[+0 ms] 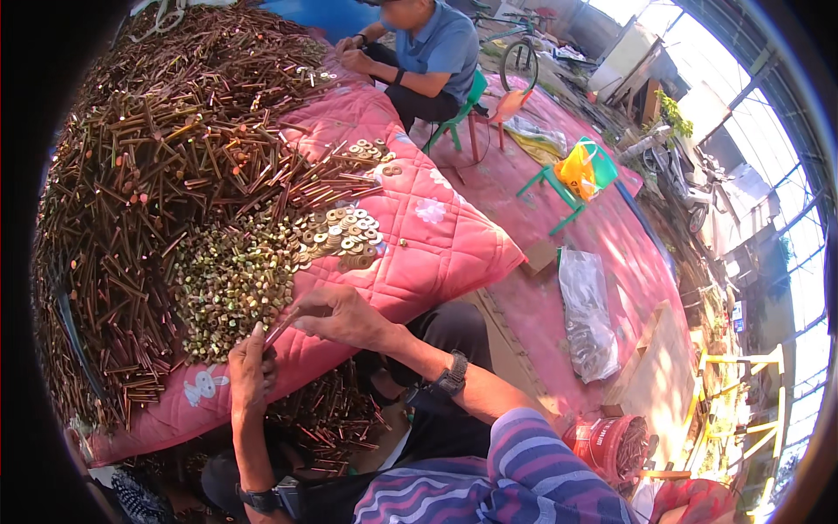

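Head view: left hand and right hand pinch one slim coppery metal rod over the pink quilted cloth! Small brassy metal nuts heap just beyond, flat ring-shaped washers overlap farther right, bristling coppery rods spread left; near right, a round red bucket holds slim reddish pieces.

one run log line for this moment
left hand: pinching coppery rod | right hand: at rod's upper end | nuts: heaped on pink quilt | washers: piled beside nuts
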`<state>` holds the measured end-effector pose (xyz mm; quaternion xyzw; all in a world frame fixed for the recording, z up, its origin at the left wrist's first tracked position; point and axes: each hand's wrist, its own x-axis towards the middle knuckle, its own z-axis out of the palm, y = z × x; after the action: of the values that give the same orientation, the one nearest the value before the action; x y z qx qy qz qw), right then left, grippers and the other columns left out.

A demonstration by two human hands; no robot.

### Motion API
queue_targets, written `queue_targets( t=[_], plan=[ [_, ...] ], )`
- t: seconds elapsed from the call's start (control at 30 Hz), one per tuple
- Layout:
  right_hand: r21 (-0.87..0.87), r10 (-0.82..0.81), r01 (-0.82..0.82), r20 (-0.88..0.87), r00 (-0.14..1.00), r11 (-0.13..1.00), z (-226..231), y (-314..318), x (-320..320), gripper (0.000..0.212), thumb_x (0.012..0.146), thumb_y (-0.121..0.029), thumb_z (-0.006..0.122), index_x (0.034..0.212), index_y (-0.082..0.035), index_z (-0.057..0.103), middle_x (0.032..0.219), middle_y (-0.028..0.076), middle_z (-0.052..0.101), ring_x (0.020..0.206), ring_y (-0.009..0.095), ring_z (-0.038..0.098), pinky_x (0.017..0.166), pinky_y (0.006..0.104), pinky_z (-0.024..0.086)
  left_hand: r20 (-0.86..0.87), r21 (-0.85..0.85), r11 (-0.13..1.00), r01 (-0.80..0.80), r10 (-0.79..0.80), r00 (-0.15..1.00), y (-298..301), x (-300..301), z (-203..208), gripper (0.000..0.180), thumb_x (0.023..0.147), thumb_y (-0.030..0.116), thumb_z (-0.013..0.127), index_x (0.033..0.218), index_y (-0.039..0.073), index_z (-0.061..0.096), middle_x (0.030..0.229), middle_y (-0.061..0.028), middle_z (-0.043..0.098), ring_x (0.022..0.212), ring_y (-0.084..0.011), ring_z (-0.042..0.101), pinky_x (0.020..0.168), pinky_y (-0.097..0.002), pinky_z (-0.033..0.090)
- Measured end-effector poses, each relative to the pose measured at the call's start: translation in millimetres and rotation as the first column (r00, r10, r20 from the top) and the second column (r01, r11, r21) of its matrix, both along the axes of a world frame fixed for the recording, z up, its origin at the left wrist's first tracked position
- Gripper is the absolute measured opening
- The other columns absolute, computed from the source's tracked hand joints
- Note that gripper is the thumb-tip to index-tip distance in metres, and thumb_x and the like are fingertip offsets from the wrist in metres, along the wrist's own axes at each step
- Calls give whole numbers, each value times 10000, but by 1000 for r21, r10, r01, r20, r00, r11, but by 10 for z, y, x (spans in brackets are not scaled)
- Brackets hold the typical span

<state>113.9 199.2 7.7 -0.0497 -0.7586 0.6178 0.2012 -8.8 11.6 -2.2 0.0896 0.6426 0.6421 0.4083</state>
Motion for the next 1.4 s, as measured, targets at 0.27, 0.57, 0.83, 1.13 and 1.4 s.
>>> queue_targets(
  t=[0.27,0.57,0.83,1.13,1.4],
  plan=[
    [-129,-44,49,43,998,990,54,-33,32,223,881,-148,744,1025,16,697,800,24,667,731,54,575,646,253,486,18,2,1000,-2,2,1000,15,15,81,446,1016,425,544,686,132,481,522,70,354,376,-30,287,334,-210,185],
    [-210,-22,40,88,996,977,82,-22,46,244,882,-179,757,1014,17,696,824,29,676,778,63,605,679,244,501,40,15,1000,-17,17,999,-32,1,52,435,1011,411,555,678,146,467,547,78,365,394,-18,282,337,-202,182],
    [-73,-87,91,61,994,993,155,100,118,214,882,-85,742,1072,7,710,869,17,665,722,58,606,651,209,503,54,4,1000,17,-17,998,45,46,126,412,1006,421,560,725,123,513,547,75,383,400,-29,319,348,-207,209],
    [105,25,-30,53,998,994,188,132,36,209,859,26,725,1066,20,697,996,58,662,842,94,629,703,216,551,63,79,993,88,-93,994,-70,1,120,475,1026,427,529,667,119,490,546,76,378,418,-23,300,370,-213,199],
    [183,47,-53,41,998,982,250,169,68,216,846,51,725,1060,30,694,982,64,658,792,92,626,683,213,534,28,86,990,112,-114,993,-64,14,117,458,1029,412,531,704,89,535,555,77,380,431,-20,311,376,-209,204]
  ],
)
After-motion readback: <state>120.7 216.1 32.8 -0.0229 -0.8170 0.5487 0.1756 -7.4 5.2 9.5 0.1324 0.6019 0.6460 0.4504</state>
